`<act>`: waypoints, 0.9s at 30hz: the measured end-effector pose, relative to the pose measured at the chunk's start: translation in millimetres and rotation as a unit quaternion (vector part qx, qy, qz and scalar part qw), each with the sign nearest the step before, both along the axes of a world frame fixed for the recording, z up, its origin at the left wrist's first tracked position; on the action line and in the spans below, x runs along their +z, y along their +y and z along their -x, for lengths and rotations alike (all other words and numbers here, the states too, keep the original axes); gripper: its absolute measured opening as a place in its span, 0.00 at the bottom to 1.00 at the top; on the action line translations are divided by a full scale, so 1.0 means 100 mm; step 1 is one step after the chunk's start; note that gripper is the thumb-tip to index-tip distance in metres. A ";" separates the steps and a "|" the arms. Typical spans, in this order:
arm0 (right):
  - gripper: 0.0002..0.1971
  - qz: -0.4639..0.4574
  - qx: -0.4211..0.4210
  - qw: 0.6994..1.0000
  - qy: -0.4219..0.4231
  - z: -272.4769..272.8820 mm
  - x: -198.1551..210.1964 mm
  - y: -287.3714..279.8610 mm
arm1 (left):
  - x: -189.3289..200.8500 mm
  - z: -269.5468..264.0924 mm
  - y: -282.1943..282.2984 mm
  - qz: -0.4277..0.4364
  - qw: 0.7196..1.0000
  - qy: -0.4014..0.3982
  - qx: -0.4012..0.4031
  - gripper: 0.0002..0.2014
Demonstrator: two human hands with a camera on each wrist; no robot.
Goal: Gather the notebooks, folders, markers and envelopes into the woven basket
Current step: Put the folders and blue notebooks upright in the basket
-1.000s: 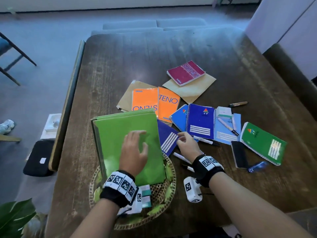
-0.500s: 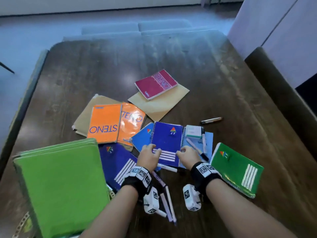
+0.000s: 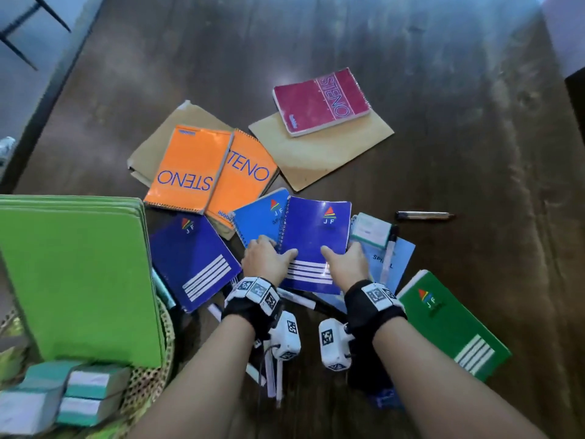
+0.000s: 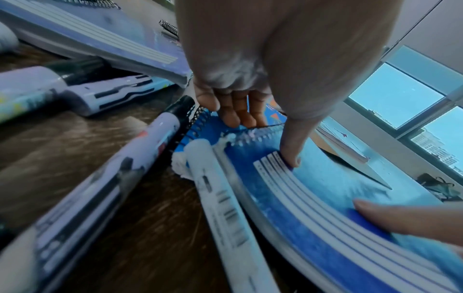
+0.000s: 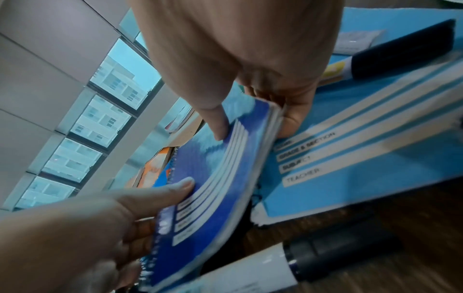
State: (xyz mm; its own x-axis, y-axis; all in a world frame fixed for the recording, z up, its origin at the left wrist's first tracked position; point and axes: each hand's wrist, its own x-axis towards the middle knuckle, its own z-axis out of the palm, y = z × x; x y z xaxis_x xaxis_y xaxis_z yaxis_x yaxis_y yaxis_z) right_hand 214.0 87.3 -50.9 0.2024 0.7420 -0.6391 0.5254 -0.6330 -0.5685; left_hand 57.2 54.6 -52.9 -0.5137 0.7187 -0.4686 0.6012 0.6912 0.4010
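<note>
Both hands hold one dark blue spiral notebook (image 3: 316, 226) in the middle of the table, thumbs on its cover and fingers under its side edges. My left hand (image 3: 278, 250) grips the spiral side (image 4: 250, 130); my right hand (image 3: 340, 255) grips the opposite edge (image 5: 273, 111). The notebook's near end is lifted off a light blue notebook (image 5: 375, 148). The woven basket (image 3: 164, 331) at lower left holds green folders (image 3: 72, 274). White markers (image 3: 297, 299) (image 4: 125, 168) lie under and between my wrists.
Around lie another dark blue notebook (image 3: 193, 258), a lighter blue one (image 3: 259, 213), two orange steno pads (image 3: 190, 166), a red one (image 3: 319, 101) on a brown envelope (image 3: 319, 156), a green notebook (image 3: 443, 324), a pen (image 3: 424, 215) and teal pads (image 3: 88, 388) in the basket.
My left hand has left the green folders in the basket and moved right to the dark blue notebook. Both hands now grip it and its near edge has risen. The view has leaned closer.
</note>
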 end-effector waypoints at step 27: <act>0.06 -0.047 0.137 0.941 0.306 1.00 0.39 -0.04 | 0.24 1.02 -0.67 -0.160 0.975 -0.050 0.143 0.19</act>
